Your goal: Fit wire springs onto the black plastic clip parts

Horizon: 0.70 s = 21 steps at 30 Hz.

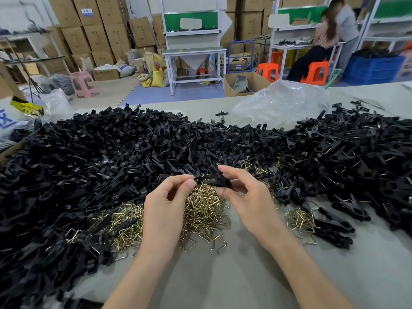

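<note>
A black plastic clip part (pixel 217 178) is held between both hands above a heap of brass-coloured wire springs (pixel 204 208). My right hand (pixel 247 197) grips the clip with thumb and fingers curled round it. My left hand (pixel 166 204) pinches its left end, where a bit of wire shows; whether a spring sits in the fingertips is unclear. A huge pile of loose black clip parts (pixel 107 157) covers the table to the left and behind. Clips that carry springs lie heaped on the right (pixel 347 157).
More springs lie at the left (pixel 124 228) and right (pixel 299 219) of the hands. A crumpled clear plastic bag (pixel 281 103) sits at the table's far edge. Bare grey tabletop (pixel 223 275) lies in front of me. Two people sit at a bench far right.
</note>
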Available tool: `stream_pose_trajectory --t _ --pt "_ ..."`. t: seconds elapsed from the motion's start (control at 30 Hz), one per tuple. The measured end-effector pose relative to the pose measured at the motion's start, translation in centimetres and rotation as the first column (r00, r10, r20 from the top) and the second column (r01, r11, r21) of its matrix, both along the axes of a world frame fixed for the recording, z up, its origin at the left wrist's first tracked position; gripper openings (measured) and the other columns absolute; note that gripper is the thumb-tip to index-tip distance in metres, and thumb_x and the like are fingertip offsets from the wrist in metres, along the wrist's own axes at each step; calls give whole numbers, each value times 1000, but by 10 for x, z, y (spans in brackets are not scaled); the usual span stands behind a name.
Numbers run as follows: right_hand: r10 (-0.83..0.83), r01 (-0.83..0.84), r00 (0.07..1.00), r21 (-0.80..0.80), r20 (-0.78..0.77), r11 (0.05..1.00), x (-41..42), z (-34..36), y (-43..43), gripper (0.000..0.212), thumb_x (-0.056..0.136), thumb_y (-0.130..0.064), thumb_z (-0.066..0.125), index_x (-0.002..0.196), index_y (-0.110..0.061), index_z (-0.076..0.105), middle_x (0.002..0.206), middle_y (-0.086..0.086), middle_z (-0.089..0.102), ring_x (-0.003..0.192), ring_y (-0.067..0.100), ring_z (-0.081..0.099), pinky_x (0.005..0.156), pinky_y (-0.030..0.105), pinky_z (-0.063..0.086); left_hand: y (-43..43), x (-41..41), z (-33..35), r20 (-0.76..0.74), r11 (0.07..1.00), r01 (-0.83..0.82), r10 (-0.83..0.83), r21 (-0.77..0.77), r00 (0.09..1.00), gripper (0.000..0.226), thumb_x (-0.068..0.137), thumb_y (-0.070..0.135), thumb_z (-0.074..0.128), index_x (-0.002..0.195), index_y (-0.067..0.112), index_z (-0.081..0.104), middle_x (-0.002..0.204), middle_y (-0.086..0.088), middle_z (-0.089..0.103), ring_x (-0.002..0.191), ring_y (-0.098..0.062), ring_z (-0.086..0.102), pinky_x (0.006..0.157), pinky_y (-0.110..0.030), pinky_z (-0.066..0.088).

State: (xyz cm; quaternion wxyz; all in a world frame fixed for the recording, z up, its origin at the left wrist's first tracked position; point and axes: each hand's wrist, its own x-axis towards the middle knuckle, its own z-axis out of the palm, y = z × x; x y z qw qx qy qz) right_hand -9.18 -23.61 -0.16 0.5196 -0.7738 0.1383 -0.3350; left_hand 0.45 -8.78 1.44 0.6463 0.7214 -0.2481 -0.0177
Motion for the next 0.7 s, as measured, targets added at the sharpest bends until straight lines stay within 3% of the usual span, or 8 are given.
stream_pose_trajectory --t 0.17,0.3,0.4,0.57,0.7 --pt "-7 7 1000 -101 -2 995 1 -2 2 52 87 -10 77 113 -53 63 113 -30 64 107 -3 60 91 10 45 0 -1 2 -138 993 39 -54 -110 989 8 94 15 67 95 20 73 85 2 77 77 -9 70 75 -18 55" --pt "-10 12 1000 -136 12 991 2 -1 2 47 87 -9 78 115 -45 67 113 -24 64 107 0 62 93 14 47 0 -2 3 -218 985 125 -149 -122 965 9 94 12 67 98 18 74 80 -7 77 73 -16 71 74 -22 59" --pt "-8 11 1000 -197 15 980 1 1 3 43 87 -8 77 114 -40 69 111 -23 63 104 2 65 92 17 49 0 -3 4 -231 983 149 -170 -105 958 14 93 13 69 105 19 73 82 -4 77 74 -16 72 78 -25 60" --pt "4 -7 1000 -276 -10 961 -2 2 6 38 89 -8 75 115 -35 69 111 -21 61 105 2 63 93 13 45 0 -1 8 -216 980 183 -196 -78 956 42 91 14 71 129 26 56 77 3 74 64 -6 66 66 -10 50" --pt "7 -10 1000 -309 -11 951 -2 3 6 38 89 -5 74 116 -30 70 110 -20 61 106 3 62 93 14 46 1 -1 9 -222 974 220 -228 -59 948 46 91 16 72 132 26 55 74 0 72 69 -9 67 71 -16 54"
